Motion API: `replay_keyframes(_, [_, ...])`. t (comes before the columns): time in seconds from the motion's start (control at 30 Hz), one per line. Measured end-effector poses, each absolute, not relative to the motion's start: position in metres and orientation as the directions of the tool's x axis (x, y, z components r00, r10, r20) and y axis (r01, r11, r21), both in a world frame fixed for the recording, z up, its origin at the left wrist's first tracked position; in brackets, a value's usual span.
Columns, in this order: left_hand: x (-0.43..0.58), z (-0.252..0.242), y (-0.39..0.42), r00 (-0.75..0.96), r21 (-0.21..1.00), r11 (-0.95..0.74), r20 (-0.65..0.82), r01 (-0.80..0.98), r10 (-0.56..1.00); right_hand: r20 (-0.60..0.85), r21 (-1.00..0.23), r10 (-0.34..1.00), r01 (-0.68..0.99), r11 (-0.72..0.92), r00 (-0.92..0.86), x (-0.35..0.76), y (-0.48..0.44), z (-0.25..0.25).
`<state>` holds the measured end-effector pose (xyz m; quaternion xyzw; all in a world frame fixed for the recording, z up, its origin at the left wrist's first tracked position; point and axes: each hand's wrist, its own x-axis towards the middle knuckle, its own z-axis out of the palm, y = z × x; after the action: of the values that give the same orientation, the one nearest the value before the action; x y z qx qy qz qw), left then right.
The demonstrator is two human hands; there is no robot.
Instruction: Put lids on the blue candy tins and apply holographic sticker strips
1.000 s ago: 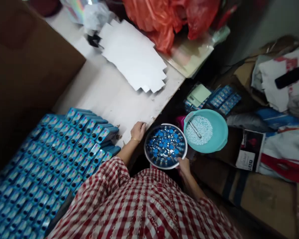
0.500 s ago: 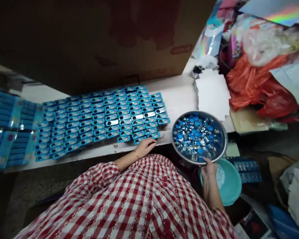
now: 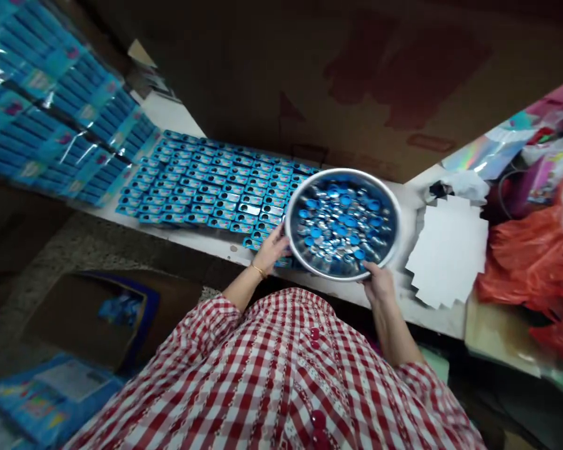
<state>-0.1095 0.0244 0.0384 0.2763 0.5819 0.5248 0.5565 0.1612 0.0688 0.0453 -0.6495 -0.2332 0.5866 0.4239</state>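
Note:
Both my hands hold a round steel bowl (image 3: 342,171) by its near rim. My left hand (image 3: 271,250) grips the side closest to the rows of packs, and my right hand (image 3: 379,282) grips the lower edge. The bowl is full of small metal caps with blue tops (image 3: 342,228). Close rows of blue-and-silver packs (image 3: 201,187) lie on the white table (image 3: 431,322), and the bowl overlaps their right end, hiding some of them.
A large brown cardboard box (image 3: 356,81) looms above the table. Cut white paper sheets (image 3: 445,250) and a red plastic bag (image 3: 530,269) lie to the right. Plastic-wrapped blue packs (image 3: 51,106) lie far left, and an open cardboard box (image 3: 79,319) sits below the table.
My left hand has moved from the table beside the rows onto the bowl rim. The bowl now sits over the end of the rows, the view has swung, and the teal basin is out of sight.

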Motion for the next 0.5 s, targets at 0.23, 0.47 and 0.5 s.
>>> replay_keyframes(0.23, [-0.232, 0.02, 0.025, -0.787, 0.944, 0.213, -0.327, -0.25, 0.524, -0.648, -0.758, 0.752, 0.014, -0.652, -0.12, -0.026, 0.109, 0.042])
replay_keyframes(0.47, [-0.339, 0.007, 0.029, -0.78, 0.962, 0.162, -0.272, -0.218, 0.563, -0.561, -0.82, 0.815, 0.231, -0.523, -0.145, -0.099, 0.106, 0.031])
replay_keyframes(0.5, [-0.347, 0.005, 0.032, -0.767, 0.96, 0.167, -0.28, -0.225, 0.577, -0.434, -0.861, 0.896, 0.333, -0.384, -0.09, -0.098, 0.106, 0.033])
